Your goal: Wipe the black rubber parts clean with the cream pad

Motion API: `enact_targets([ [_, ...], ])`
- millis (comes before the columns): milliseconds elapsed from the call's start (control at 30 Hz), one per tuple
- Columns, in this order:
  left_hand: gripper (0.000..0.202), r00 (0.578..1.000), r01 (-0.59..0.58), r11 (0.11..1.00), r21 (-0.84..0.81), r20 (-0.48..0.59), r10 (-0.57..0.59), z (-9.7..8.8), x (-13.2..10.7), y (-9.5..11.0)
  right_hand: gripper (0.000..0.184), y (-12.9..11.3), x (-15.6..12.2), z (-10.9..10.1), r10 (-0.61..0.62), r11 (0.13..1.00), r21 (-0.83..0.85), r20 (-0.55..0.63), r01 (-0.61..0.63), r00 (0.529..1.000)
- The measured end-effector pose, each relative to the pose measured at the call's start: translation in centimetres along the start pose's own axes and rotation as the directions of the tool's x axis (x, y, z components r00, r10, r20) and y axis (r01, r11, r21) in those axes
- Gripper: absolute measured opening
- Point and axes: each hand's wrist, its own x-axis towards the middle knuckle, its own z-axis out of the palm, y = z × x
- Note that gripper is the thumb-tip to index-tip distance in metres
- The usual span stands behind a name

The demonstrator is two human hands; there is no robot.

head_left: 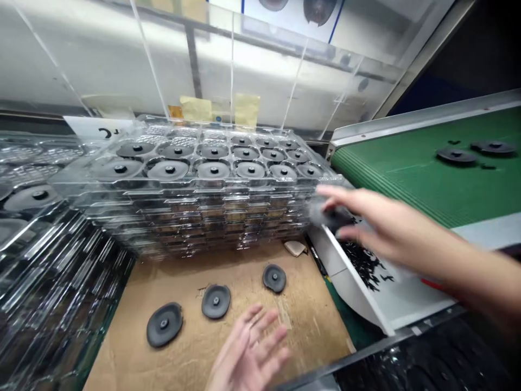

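Note:
My left hand (248,353) hovers low over the brown cardboard sheet (228,347), fingers spread, holding nothing. Three black round discs lie on the cardboard just beyond it: one at the left (164,324), one in the middle (216,301), one at the right (274,278). My right hand (366,222) reaches in from the right, motion-blurred, with its fingers closed round a dark disc (331,216) beside the stack of clear plastic trays (203,217). The top tray (211,163) holds several black discs in round pockets.
A green conveyor belt (407,168) at the right carries two more discs (456,156) (493,146). A white chute (366,288) below it holds small black scraps. More clear trays (44,260) are piled at the left. A clear panel stands behind.

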Motion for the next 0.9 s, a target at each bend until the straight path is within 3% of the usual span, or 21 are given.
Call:
enact_targets([
  [33,0.039,0.986,0.138,0.985,-0.103,0.105,-0.127,0.0,0.3,-0.2,0.06,-2.3,-1.6,1.8,-0.174,0.97,0.165,-0.029,0.176,0.984],
  [67,0.046,0.96,0.231,0.959,-0.161,0.196,-0.198,0.0,0.5,-0.5,0.061,-4.3,-3.2,3.7,-0.27,0.911,0.314,-0.032,0.266,0.962],
  [100,0.046,0.949,0.262,0.942,-0.209,0.231,-0.213,-0.1,0.6,-0.6,0.063,-6.1,-4.8,5.6,-0.321,0.847,0.432,-0.049,0.309,0.946],
  [167,0.041,0.96,0.257,0.917,-0.304,0.192,-0.205,-0.2,0.2,-0.8,0.07,-8.7,-7.9,9.2,-0.373,0.772,0.546,-0.025,0.325,0.927],
  [233,0.042,0.975,0.221,0.897,-0.383,0.105,-0.195,-0.2,-0.4,-0.5,0.081,-10.4,-10.9,12.2,-0.269,0.774,0.6,0.025,0.201,0.963],
  [300,0.045,0.984,0.175,0.897,-0.407,0.048,-0.171,-0.2,-1.0,-0.1,0.089,-11.6,-13.3,14.5,-0.037,0.78,0.625,0.038,0.005,0.999],
  [367,0.047,0.992,0.124,0.917,-0.378,0.043,-0.116,-0.2,-1.7,0.1,0.091,-12.8,-14.8,15.8,0.174,0.752,0.641,0.026,-0.15,0.984],
  [433,0.046,0.994,0.083,0.937,-0.338,0.094,-0.054,-0.1,-2.2,0.1,0.091,-14.0,-15.1,16.4,0.25,0.729,0.658,0.005,-0.191,0.968],
  [533,0.042,0.986,0.041,0.951,-0.305,0.165,0.011,0.1,-3.0,-0.3,0.093,-15.8,-14.0,16.4,0.219,0.718,0.681,-0.025,-0.144,0.976],
  [667,0.038,0.991,-0.031,0.958,-0.284,0.113,0.066,-0.1,-4.3,-0.6,0.082,-17.4,-12.1,16.0,0.14,0.721,0.688,-0.026,-0.084,0.99],
  [800,0.033,0.987,-0.109,0.973,-0.204,0.095,0.131,-1.9,-5.9,-0.1,0.07,-17.1,-10.9,14.8,-0.043,0.638,0.77,-0.008,0.033,0.999],
  [900,0.04,0.978,0.018,1.0,-0.002,0.207,-0.018,-3.7,-7.2,0.5,0.073,-16.1,-10.4,13.7,-0.229,0.585,0.809,0.093,0.06,0.969],
])
